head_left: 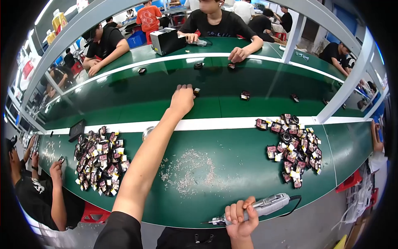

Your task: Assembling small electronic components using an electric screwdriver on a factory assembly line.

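My left hand (182, 99) is stretched out over the green conveyor belt (157, 101), its fingers bent around a small black module (196, 91) with a pale label; the grip is partly hidden behind the hand. Near the front edge of the bench, my right hand (240, 216) is wrapped around a grey electric screwdriver (269, 204), its bit pointing left. A scatter of tiny screws (190, 172) lies on the green bench top between my arms.
Piles of black modules with labels lie left (101, 159) and right (292, 149) on the bench. More modules (245, 95) sit spaced along the belt. A white rail (224, 123) and grey frame posts (348, 83) border it. Co-workers sit opposite and at my left.
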The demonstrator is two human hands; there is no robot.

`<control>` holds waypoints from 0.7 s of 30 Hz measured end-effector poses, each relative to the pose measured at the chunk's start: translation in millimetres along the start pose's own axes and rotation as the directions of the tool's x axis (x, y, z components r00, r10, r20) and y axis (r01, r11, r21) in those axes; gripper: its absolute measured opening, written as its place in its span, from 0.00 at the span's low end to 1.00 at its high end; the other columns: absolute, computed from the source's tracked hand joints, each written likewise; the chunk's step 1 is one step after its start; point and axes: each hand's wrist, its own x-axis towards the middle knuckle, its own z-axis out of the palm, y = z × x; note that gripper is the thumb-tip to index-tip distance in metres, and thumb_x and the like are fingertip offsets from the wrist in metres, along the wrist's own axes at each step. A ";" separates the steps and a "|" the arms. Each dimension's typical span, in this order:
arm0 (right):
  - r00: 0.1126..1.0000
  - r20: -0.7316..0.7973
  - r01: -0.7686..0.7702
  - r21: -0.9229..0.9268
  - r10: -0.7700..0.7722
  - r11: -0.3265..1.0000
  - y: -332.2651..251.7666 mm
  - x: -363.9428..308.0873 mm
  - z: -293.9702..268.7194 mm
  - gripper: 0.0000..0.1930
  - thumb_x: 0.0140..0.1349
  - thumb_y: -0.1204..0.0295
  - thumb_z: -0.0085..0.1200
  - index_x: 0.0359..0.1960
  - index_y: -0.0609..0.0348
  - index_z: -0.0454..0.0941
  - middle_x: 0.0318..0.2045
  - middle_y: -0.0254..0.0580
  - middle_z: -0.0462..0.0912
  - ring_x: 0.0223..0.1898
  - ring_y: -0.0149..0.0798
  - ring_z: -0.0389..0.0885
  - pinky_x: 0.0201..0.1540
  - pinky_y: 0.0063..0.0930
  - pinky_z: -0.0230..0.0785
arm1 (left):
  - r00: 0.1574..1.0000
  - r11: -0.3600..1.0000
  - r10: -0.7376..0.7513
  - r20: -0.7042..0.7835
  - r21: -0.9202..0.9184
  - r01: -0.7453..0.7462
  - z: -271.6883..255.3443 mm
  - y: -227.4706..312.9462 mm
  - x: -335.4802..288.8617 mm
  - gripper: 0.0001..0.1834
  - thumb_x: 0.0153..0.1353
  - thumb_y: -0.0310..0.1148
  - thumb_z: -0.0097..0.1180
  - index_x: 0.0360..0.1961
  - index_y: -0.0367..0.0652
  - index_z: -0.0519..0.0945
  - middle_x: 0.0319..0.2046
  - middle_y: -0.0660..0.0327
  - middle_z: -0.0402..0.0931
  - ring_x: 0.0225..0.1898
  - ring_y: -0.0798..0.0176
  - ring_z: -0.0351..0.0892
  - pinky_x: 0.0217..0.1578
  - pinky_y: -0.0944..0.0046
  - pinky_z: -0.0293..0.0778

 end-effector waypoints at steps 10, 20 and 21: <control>0.999 -0.030 -0.025 0.030 0.026 0.999 -1.4 -9.5 -6.1 0.05 0.62 0.68 0.44 0.32 0.56 0.66 0.11 0.31 0.59 0.13 0.29 0.59 0.23 0.27 0.59 | 0.964 0.865 0.253 0.081 -0.465 -0.188 -73.1 44.9 -92.0 0.20 0.48 0.25 0.58 0.45 0.34 0.75 0.44 0.51 0.75 0.43 0.51 0.74 0.47 0.58 0.72; 0.991 0.075 -0.117 0.034 0.114 0.993 -7.9 -30.7 -7.4 0.05 0.64 0.69 0.42 0.33 0.55 0.64 0.12 0.30 0.61 0.13 0.27 0.61 0.24 0.25 0.60 | 0.793 0.682 0.574 0.203 -0.655 -0.325 -140.6 110.6 -280.6 0.28 0.44 0.18 0.60 0.50 0.35 0.71 0.49 0.51 0.72 0.48 0.48 0.72 0.46 0.56 0.73; 0.987 0.103 -0.129 0.032 0.125 0.991 -6.7 -34.9 -7.5 0.05 0.64 0.69 0.42 0.33 0.55 0.64 0.12 0.30 0.62 0.13 0.27 0.61 0.24 0.25 0.60 | 0.818 0.690 0.539 0.200 -0.662 -0.292 -141.1 112.3 -281.7 0.26 0.44 0.18 0.60 0.49 0.35 0.72 0.48 0.52 0.72 0.47 0.48 0.72 0.46 0.56 0.72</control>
